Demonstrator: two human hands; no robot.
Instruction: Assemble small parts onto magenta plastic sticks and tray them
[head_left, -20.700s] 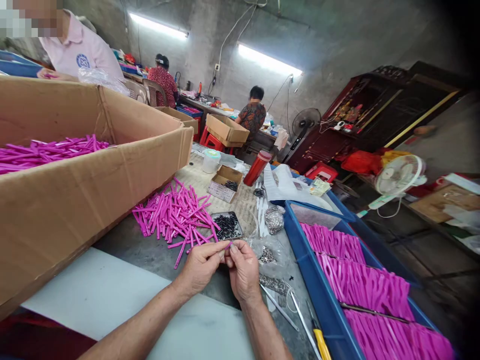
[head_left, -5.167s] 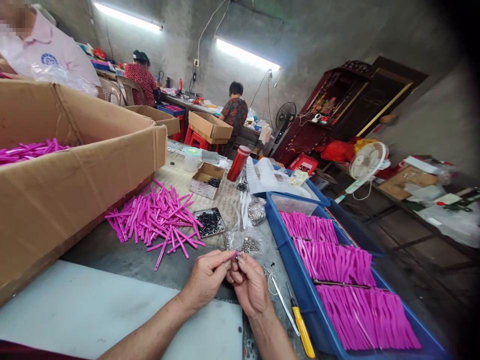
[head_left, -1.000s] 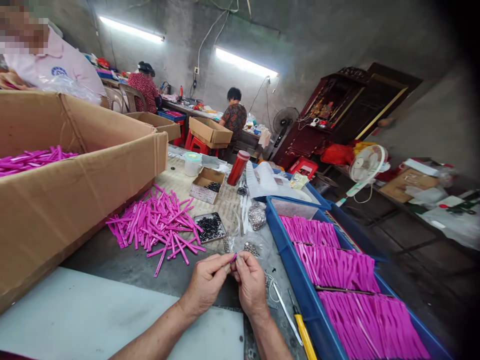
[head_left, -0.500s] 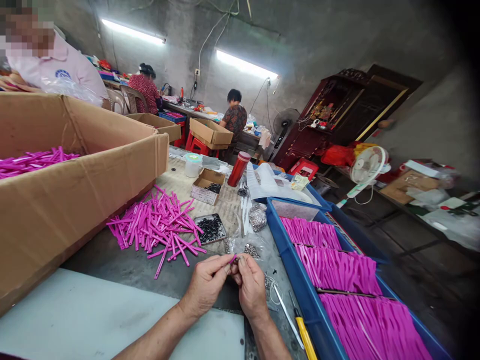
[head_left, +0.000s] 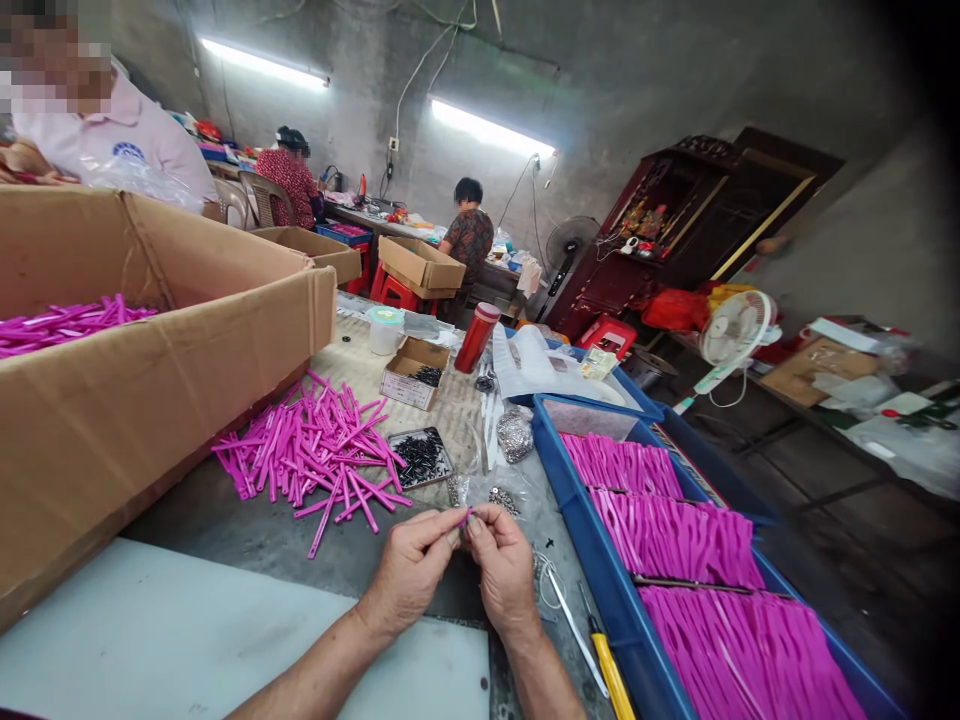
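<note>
My left hand (head_left: 415,572) is closed in a pinch on a small purple strip (head_left: 466,517), mostly hidden by the fingers. Thumb and fingers of my right hand (head_left: 504,572) press together at the strip's end; any tiny part between them is too small to make out. Left of the hands lies a loose heap of purple strips (head_left: 319,440), some with holes at their ends. Just beyond the hands are a small tray (head_left: 445,474) of short black pieces and a clear bag with small metal parts (head_left: 502,500).
A large cardboard box (head_left: 187,370) holding purple strips stands left. At right, a blue crate (head_left: 551,455) carries rows of purple pieces, with a yellow-handled screwdriver (head_left: 613,675) beside it. Farther back are a small carton (head_left: 409,388) and a red flask (head_left: 477,338). Several people sit beyond.
The fingers of my right hand have shifted slightly at the strip's end, the index finger now lying farther over it. My left hand keeps nearly the same place.
</note>
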